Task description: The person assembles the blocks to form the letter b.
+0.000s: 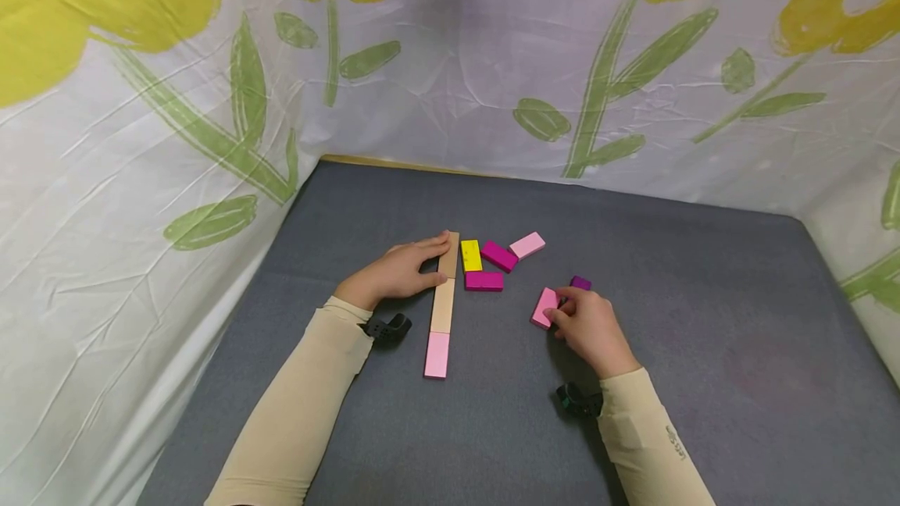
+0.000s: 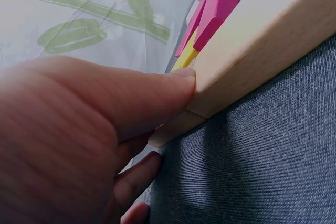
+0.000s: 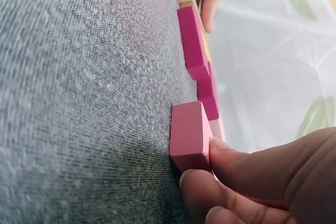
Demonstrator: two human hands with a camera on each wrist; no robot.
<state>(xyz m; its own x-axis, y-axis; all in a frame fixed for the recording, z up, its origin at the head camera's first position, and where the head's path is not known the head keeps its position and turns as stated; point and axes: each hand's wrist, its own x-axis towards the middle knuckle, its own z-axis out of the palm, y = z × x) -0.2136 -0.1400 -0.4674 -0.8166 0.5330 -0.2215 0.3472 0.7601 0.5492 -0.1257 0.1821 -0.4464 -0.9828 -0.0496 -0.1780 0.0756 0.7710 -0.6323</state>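
Note:
A straight row runs away from me: two plain wooden blocks point(image 1: 443, 305) and a light pink block point(image 1: 437, 355) at its near end. My left hand point(image 1: 401, 270) rests along the far wooden block, fingers stretched toward its far end. In the left wrist view the thumb point(image 2: 157, 95) touches the wood near the seam between the two blocks. To the right, my right hand point(image 1: 589, 326) pinches a pink block point(image 3: 189, 132) between thumb and fingers, low at the table. A purple block point(image 1: 580, 283) lies just behind that hand, partly hidden by it.
Right of the row's far half lie a yellow block point(image 1: 471, 255), a magenta block point(image 1: 483, 281), a second magenta block point(image 1: 499, 256) and a pale pink block point(image 1: 527, 245). They sit close together on the grey cloth-covered table point(image 1: 689, 318). A flower-printed curtain point(image 1: 450, 100) hangs behind.

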